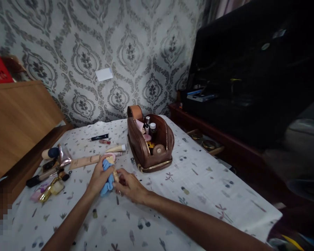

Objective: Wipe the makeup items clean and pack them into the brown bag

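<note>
My left hand (99, 176) is closed around a bunched light-blue cloth (107, 186) above the patterned white sheet. Close beside it, my right hand (132, 185) pinches a small beige-gold item (116, 175) against the cloth; its kind is not clear. Just beyond the hands lie a cream tube with a white cap (117, 149) and a round pink item (112, 157), partly covered by my left hand. An unzipped brown cosmetic bag (151, 157) stands to the right, with small bottles (153, 128) and other cosmetics inside.
Makeup brushes (48, 174), a long beige strip-like package (85, 161) and small pouches lie at the left. Farther back are a black tube (99, 137) and a small red tube (104, 142). A wooden panel (23, 122) borders the left; dark furniture stands right.
</note>
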`<state>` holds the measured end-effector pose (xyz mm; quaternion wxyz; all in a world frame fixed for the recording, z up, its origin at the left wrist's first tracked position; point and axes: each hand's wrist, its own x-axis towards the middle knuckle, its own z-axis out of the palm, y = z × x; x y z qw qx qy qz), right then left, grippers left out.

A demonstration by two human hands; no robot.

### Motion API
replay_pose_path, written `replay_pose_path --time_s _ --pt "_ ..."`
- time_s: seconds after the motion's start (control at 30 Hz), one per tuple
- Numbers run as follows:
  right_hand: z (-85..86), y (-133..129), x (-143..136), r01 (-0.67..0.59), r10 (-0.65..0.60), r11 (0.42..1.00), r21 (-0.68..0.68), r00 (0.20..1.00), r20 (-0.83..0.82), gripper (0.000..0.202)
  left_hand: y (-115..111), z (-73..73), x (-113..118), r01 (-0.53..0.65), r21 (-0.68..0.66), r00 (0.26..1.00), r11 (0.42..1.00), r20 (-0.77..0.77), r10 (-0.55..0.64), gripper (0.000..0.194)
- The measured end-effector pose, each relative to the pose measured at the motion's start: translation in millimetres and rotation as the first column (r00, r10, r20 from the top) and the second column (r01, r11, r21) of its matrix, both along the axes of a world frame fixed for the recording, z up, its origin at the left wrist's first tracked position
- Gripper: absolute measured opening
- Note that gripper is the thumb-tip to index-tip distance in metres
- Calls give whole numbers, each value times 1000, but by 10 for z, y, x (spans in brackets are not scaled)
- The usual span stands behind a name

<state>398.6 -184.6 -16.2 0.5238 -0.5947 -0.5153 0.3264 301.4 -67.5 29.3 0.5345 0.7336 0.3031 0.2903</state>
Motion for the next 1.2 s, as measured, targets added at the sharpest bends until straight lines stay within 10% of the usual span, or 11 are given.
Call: replay_pose_path --time_s 0.13,0.43,0.77,1.03,1.2 --pt "-35 34 16 -46 35 997 -60 984 -172 31 -33 -97 33 -46 -94 998 995 27 48 51" --pt "-36 58 57 108 -103 990 -90 993 50 52 217 -283 -101 -221 -174 962 960 125 245 34" --pt "-35 46 64 79 -79 996 -30 997 -10 21 297 -322 -63 -271 -361 922 892 170 348 49" --pt "-57 79 94 -174 158 985 -15 923 -350 37 113 -228 -85 112 -377 962 920 272 -6 69" --pt "-65 86 115 -217 195 976 1 875 -444 47 104 -285 -94 75 -369 963 926 269 29 60"
